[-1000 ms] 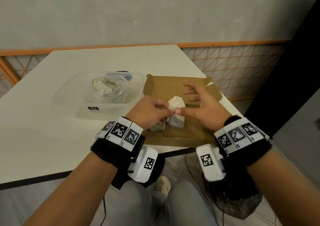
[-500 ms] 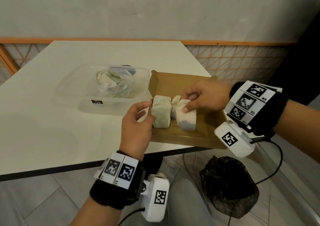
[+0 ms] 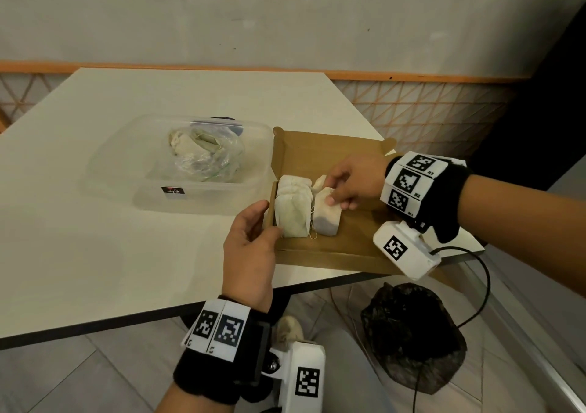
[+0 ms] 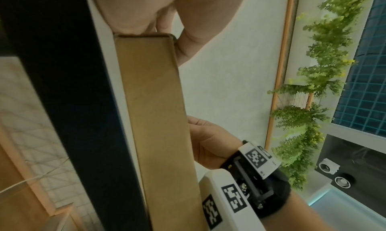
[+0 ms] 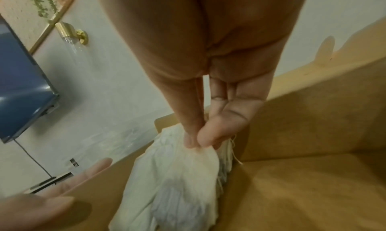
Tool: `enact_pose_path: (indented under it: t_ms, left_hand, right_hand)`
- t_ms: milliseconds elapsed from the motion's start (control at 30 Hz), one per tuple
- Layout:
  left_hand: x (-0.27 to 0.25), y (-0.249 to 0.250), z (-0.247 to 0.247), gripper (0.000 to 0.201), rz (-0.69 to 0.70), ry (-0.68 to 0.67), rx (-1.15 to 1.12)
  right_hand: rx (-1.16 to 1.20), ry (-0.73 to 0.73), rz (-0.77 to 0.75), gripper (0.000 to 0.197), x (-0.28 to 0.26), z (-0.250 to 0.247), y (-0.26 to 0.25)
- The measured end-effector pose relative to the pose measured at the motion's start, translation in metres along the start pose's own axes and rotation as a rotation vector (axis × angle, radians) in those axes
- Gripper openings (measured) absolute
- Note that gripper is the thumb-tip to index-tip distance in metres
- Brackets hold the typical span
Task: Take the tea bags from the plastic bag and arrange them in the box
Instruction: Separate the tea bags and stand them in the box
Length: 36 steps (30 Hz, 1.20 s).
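Note:
An open cardboard box (image 3: 348,241) lies at the table's right front corner. A stack of pale tea bags (image 3: 291,213) leans against its left wall, and another tea bag (image 3: 326,219) lies beside it. My right hand (image 3: 333,195) pinches the top of that tea bag (image 5: 183,176) between thumb and fingers (image 5: 205,135). My left hand (image 3: 263,225) grips the box's front left corner (image 4: 154,119), thumb inside by the stack, fingers outside. The plastic bag (image 3: 206,152) with more tea bags sits crumpled left of the box.
The plastic bag rests in a clear plastic container (image 3: 126,159) on the white table (image 3: 95,254). The box overhangs near the table's front edge. A black bag (image 3: 409,333) lies on the floor below. A wall with an orange rail stands behind.
A second ago both hands held a tea bag over the box. It now lies beside the stack. My left hand slid from the stack to the box corner.

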<state>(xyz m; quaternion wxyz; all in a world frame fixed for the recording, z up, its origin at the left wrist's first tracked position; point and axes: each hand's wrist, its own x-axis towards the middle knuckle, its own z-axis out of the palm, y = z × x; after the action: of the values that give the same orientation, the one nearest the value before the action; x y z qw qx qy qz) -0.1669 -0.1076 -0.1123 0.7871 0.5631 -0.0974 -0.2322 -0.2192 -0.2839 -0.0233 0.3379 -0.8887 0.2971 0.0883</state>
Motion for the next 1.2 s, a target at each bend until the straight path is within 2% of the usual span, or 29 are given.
enact_pose_path:
  t_ms: [367, 467, 533, 600, 667, 767, 867, 967, 1133, 1200]
  left_hand:
    - [-0.001, 0.001, -0.002, 0.041, 0.019, -0.015, 0.053]
    - [0.0, 0.002, -0.002, 0.04, -0.027, -0.002, 0.012]
    - [0.003, 0.006, -0.002, 0.035, -0.085, 0.011, -0.063]
    - [0.008, 0.011, -0.003, 0.026, -0.141, 0.006, -0.149]
    - [0.014, 0.016, -0.002, 0.02, -0.178, -0.02, -0.188]
    - [0.017, 0.014, 0.001, 0.022, -0.167, -0.033, -0.162]
    - [0.015, 0.009, 0.0, 0.027, -0.131, -0.026, -0.144]
    - [0.014, 0.006, -0.003, 0.028, -0.109, -0.035, -0.137]
    - [0.014, 0.007, -0.002, 0.028, -0.095, -0.044, -0.133]
    - [0.014, 0.006, -0.003, 0.028, -0.09, -0.042, -0.126]
  right_hand:
    - [-0.076, -0.068, 0.038, 0.022, -0.004, 0.001, -0.018]
    - [-0.08, -0.026, 0.058, 0.021, -0.007, -0.002, -0.022]
    - [-0.061, 0.075, 0.045, 0.014, -0.019, -0.01, -0.02]
    - [0.004, 0.163, 0.036, 0.009, -0.032, -0.016, -0.012]
    - [0.149, 0.169, 0.097, 0.009, -0.045, -0.011, 0.002]
    - [0.362, 0.173, 0.16, 0.004, -0.053, 0.015, 0.019]
    - [0.53, 0.278, 0.074, 0.007, -0.053, 0.041, 0.028]
    - [0.467, 0.339, -0.087, 0.014, -0.05, 0.058, 0.03]
    - [0.352, 0.314, -0.085, 0.027, -0.043, 0.062, 0.035]
    - [0.379, 0.38, -0.096, 0.026, -0.042, 0.062, 0.038]
